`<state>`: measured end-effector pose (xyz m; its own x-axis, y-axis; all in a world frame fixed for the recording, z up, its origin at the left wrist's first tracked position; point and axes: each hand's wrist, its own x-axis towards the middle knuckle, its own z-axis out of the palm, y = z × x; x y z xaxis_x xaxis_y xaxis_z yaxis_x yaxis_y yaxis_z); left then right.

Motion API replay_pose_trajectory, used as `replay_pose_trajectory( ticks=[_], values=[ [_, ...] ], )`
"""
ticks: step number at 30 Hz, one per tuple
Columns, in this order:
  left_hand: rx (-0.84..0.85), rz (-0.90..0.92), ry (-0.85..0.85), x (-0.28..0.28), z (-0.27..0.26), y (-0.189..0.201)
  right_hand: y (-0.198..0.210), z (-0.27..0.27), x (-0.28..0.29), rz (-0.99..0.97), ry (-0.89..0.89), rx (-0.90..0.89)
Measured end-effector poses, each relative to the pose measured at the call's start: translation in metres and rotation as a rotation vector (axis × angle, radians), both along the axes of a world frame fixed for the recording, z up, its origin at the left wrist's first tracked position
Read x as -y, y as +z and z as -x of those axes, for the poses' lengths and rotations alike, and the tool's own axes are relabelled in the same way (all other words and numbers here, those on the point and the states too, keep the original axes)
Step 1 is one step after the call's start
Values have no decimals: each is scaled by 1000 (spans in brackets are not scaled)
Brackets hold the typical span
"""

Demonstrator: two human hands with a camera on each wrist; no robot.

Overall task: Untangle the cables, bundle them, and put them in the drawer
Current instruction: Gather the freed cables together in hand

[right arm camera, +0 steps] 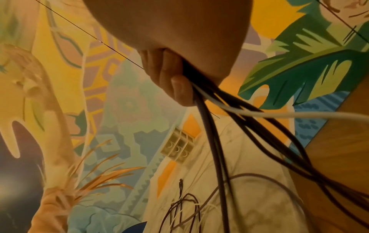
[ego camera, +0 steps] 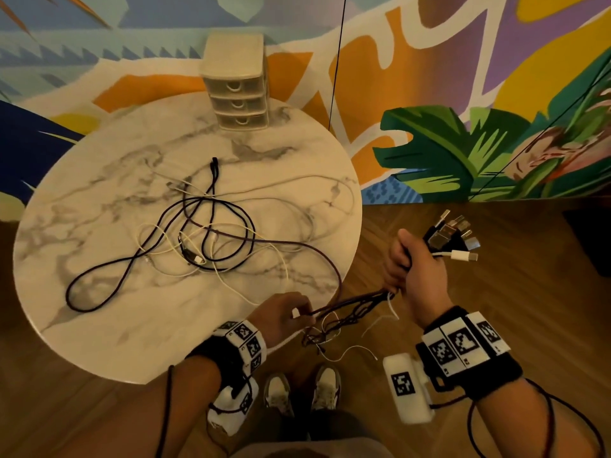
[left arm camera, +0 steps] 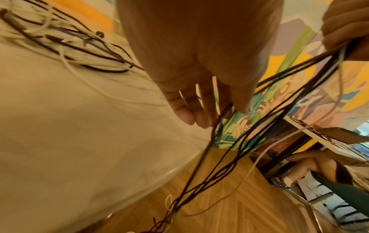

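On the wood floor (ego camera: 496, 292) before a painted mural (ego camera: 463, 77) stands a round marble table (ego camera: 82, 259), and at its far edge sits a small beige chest (ego camera: 236, 84) of 3 drawers, all closed. Across the table's middle lies a loose tangle of cables (ego camera: 211, 233), dark ones looped over thin white ones, with 1 long dark loop reaching toward the left edge and several strands running off the near right edge toward the hands. Off that edge, over the floor, the right hand (ego camera: 418, 272) is closed in a fist around a bunch of those cables; their plugs (ego camera: 453, 236), metal USB ends and 1 white connector, fan out above the fist, and the strands leave below it; the right wrist view shows curled fingers (right arm camera: 175, 82) wrapped around dark cords and 1 white. Just off the near edge, the left hand (ego camera: 284, 317) pinches dark strands between thumb and fingertips, the other fingers (left arm camera: 187, 110) loosely extended. Between the 2 hands the strands hang twisted, trailing down in a snarl above the person's shoes (ego camera: 301, 388). Both wrists wear black bands (ego camera: 463, 345) with printed markers.
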<state>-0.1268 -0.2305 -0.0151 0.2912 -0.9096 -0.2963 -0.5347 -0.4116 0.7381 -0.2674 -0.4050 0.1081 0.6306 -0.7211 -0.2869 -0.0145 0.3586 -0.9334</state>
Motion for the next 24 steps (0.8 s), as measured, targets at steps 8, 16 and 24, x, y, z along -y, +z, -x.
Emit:
replay_pose_trajectory(
  ticks=[8, 16, 24],
  values=[
    [140, 89, 351, 15, -54, 43, -10, 18, 13, 88, -245, -354],
    [640, -53, 108, 58, 17, 125, -1, 13, -13, 299, 168, -379],
    [558, 9, -92, 60, 47, 104, -21, 12, -9, 273, 26, -158]
  ],
)
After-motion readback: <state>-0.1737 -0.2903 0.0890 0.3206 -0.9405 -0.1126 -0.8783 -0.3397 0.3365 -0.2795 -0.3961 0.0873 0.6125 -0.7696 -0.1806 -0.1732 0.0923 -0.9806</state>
